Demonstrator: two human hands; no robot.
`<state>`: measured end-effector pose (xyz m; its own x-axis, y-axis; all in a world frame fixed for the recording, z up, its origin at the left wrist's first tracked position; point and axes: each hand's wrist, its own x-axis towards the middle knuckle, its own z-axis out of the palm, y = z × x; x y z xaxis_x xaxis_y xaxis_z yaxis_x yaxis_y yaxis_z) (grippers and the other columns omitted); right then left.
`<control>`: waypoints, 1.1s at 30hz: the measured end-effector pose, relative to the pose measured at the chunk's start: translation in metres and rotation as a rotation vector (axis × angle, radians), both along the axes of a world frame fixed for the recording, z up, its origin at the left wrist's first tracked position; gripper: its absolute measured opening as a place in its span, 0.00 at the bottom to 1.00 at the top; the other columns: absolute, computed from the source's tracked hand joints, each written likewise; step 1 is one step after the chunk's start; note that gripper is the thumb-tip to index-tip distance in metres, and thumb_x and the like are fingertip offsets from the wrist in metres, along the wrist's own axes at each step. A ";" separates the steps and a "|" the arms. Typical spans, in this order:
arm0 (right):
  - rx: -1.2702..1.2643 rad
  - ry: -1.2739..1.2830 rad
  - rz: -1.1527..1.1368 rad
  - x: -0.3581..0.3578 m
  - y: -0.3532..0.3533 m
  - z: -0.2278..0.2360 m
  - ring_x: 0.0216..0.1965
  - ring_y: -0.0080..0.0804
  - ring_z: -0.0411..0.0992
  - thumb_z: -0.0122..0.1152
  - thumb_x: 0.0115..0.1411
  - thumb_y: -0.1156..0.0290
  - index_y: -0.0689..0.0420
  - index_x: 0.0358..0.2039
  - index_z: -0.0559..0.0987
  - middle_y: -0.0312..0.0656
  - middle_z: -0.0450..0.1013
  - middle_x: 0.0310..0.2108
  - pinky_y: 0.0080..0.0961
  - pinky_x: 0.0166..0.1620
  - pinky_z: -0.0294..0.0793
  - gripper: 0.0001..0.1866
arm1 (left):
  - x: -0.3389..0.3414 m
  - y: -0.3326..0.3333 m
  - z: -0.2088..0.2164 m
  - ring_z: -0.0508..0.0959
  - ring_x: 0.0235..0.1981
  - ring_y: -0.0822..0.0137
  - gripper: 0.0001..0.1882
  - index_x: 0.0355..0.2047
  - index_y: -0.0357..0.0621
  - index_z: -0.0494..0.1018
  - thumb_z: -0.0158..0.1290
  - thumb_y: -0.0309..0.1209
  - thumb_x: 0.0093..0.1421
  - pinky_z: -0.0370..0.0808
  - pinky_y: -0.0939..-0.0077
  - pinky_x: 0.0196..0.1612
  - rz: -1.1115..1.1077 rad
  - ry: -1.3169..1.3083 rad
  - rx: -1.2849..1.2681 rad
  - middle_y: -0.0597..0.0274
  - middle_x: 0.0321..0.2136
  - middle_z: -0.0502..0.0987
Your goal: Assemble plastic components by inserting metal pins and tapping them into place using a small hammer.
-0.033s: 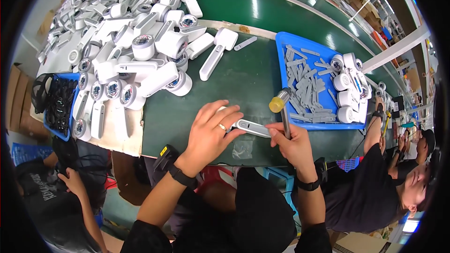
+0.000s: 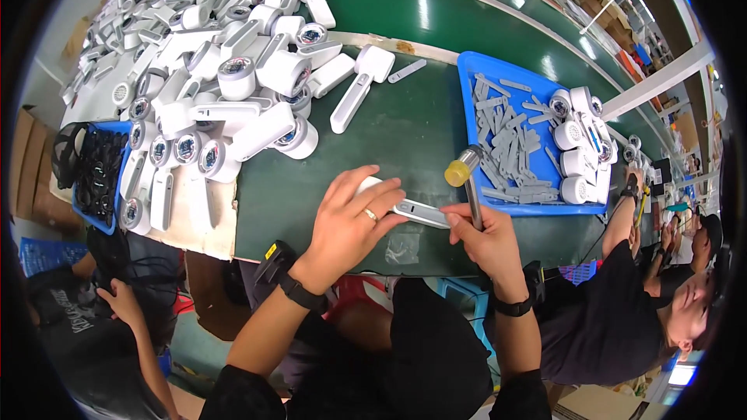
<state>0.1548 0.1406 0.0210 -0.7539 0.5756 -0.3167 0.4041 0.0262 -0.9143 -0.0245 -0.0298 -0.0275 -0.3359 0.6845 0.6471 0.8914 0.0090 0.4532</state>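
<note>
My left hand is closed over a white handheld device that has a grey strip with a small dark slot along its handle. The palm and fingers hide most of its head end. Fingers of my right hand pinch the far end of that handle. The same hand also grips a small hammer with a yellow striking face and a metal shaft, its head raised above the device. A similar white device lies on the green table beyond, beside a loose grey strip.
A blue tray at right holds many grey strips and several white devices. White devices pile up at left, near a blue bin of black parts. A clear plastic bag lies by the table's front edge. Co-workers sit at both sides.
Hardly anything differs. The hammer head has shifted very slightly left, and the fingers of my left hand have moved a touch on the device.
</note>
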 end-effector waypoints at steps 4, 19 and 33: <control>0.047 -0.040 0.018 -0.003 0.003 0.003 0.15 0.09 0.59 0.62 0.70 0.70 0.58 0.48 0.86 0.29 0.74 0.21 0.15 0.18 0.52 0.10 | -0.004 0.001 0.003 0.77 0.53 0.51 0.18 0.41 0.43 0.83 0.71 0.33 0.50 0.76 0.53 0.56 -0.030 0.088 0.002 0.65 0.44 0.82; -0.264 -0.191 0.071 -0.008 0.013 0.009 0.11 0.13 0.60 0.61 0.72 0.66 0.59 0.55 0.83 0.35 0.76 0.19 0.16 0.15 0.54 0.16 | -0.017 0.002 0.000 0.79 0.44 0.54 0.19 0.39 0.44 0.81 0.73 0.33 0.48 0.78 0.55 0.47 -0.128 0.205 -0.080 0.66 0.40 0.81; -0.253 -0.084 0.063 -0.006 0.010 -0.009 0.08 0.14 0.56 0.56 0.74 0.58 0.63 0.60 0.78 0.45 0.83 0.27 0.16 0.13 0.50 0.23 | -0.014 -0.001 -0.010 0.78 0.51 0.54 0.17 0.44 0.46 0.80 0.70 0.30 0.53 0.76 0.55 0.54 -0.132 0.193 0.005 0.67 0.45 0.81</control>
<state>0.1488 0.1507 0.0123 -0.7511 0.4229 -0.5070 0.4834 -0.1708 -0.8586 -0.0383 -0.0309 -0.0376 -0.1137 0.7106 0.6944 0.9547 -0.1153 0.2744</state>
